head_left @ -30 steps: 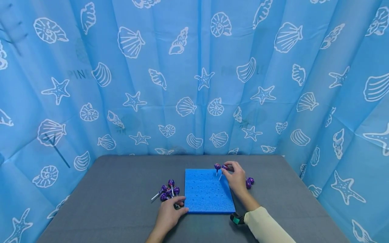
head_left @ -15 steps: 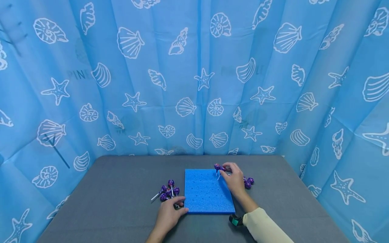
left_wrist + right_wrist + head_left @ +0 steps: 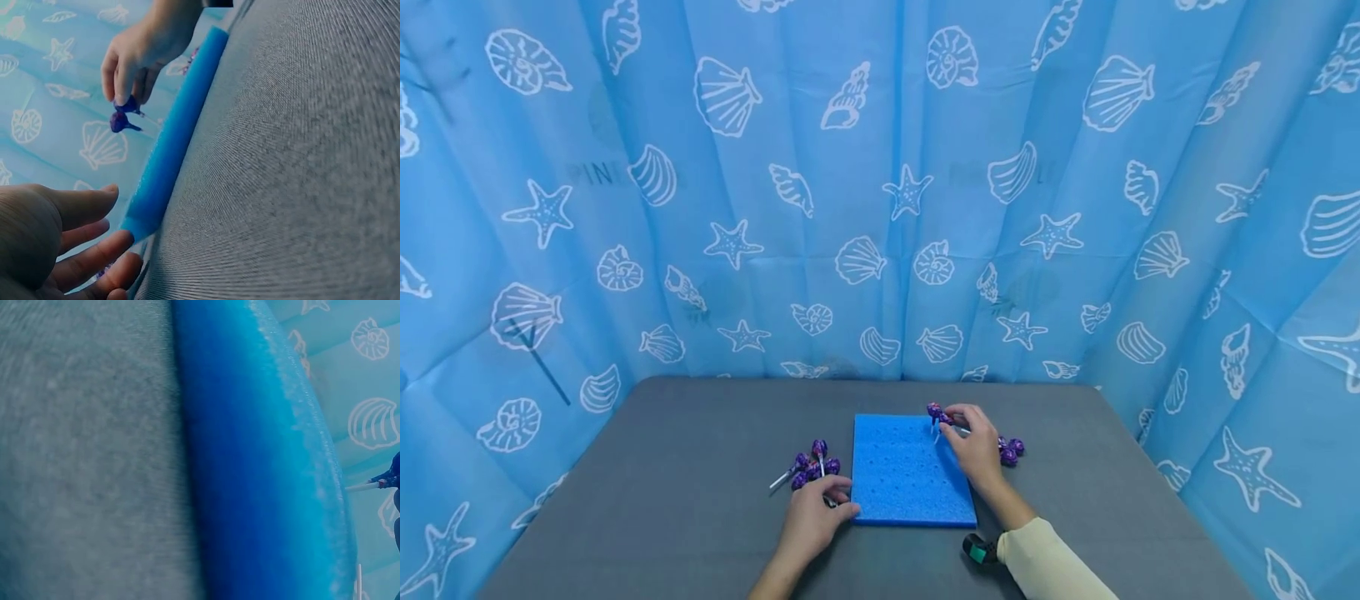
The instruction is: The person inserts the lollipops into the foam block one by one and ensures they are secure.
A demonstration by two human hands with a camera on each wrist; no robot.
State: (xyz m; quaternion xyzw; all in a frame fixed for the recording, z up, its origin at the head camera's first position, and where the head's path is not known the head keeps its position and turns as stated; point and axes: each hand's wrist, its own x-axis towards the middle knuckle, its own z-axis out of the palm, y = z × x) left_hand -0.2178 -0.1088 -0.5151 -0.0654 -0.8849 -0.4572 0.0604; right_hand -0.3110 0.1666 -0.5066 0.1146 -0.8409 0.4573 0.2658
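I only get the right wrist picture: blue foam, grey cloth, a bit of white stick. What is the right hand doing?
Observer: The right hand pinches a purple lollipop at the foam board's far edge.
Visitor: Is any lollipop planted in the board?
Observer: One planted lollipop stands right beside it.
Visitor: And the other hand?
Observer: The left hand rests flat at the board's near left corner, by a lollipop pile.

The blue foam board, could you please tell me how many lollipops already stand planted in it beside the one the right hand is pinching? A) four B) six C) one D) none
C: on the blue foam board one planted lollipop stands at the far edge, next to the lollipop pinched by the right hand.
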